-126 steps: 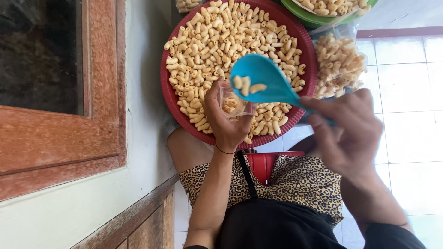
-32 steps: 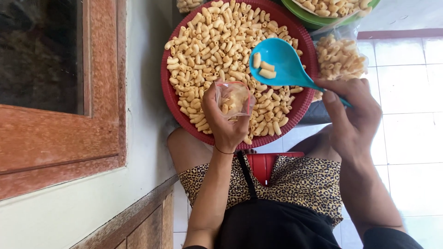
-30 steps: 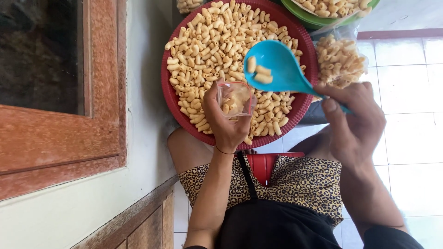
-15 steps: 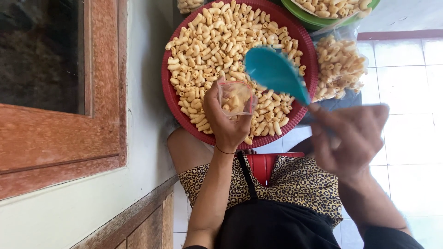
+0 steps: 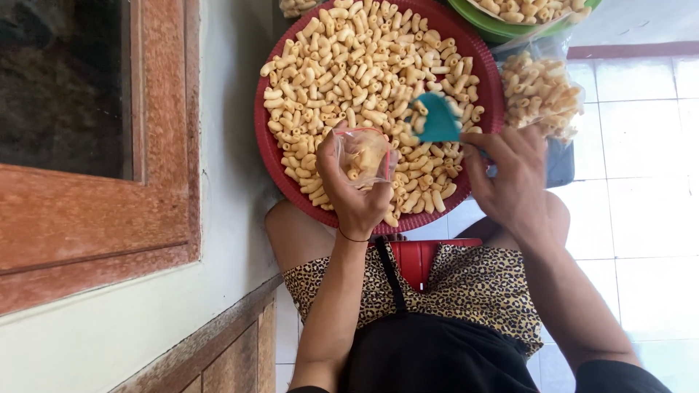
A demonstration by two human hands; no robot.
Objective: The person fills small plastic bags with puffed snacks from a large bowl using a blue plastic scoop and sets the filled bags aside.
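1. Head view, left hand point(image 5: 354, 200): it is closed around a small clear plastic bag point(image 5: 364, 155), with fingers and thumb pinching the bag's sides. The bag is held upright over the near part of the tray and has a few pale snack pieces inside.
2. Head view, right hand point(image 5: 514, 182): it grips the handle of a teal plastic scoop point(image 5: 437, 118). The scoop's bowl is dipped among the snacks, just beside the bag and a little beyond it.
3. Red round tray point(image 5: 271, 156): it rests on the person's lap and is heaped with short, curved, tan snack sticks point(image 5: 357, 65). Both hands work above its near half.
4. Packages: a filled clear bag of the same snacks point(image 5: 539, 91) lies to the right of the tray, touching its rim, on the pale tiled floor point(image 5: 641, 167). A green basin point(image 5: 502, 25) with more snacks sits at the top edge, partly cut off.
5. Surroundings: a wooden window frame point(image 5: 156, 145) and a pale wall are on the left. A leopard-print cloth point(image 5: 466, 291) covers the lap, with a red object point(image 5: 429, 258) below the tray.
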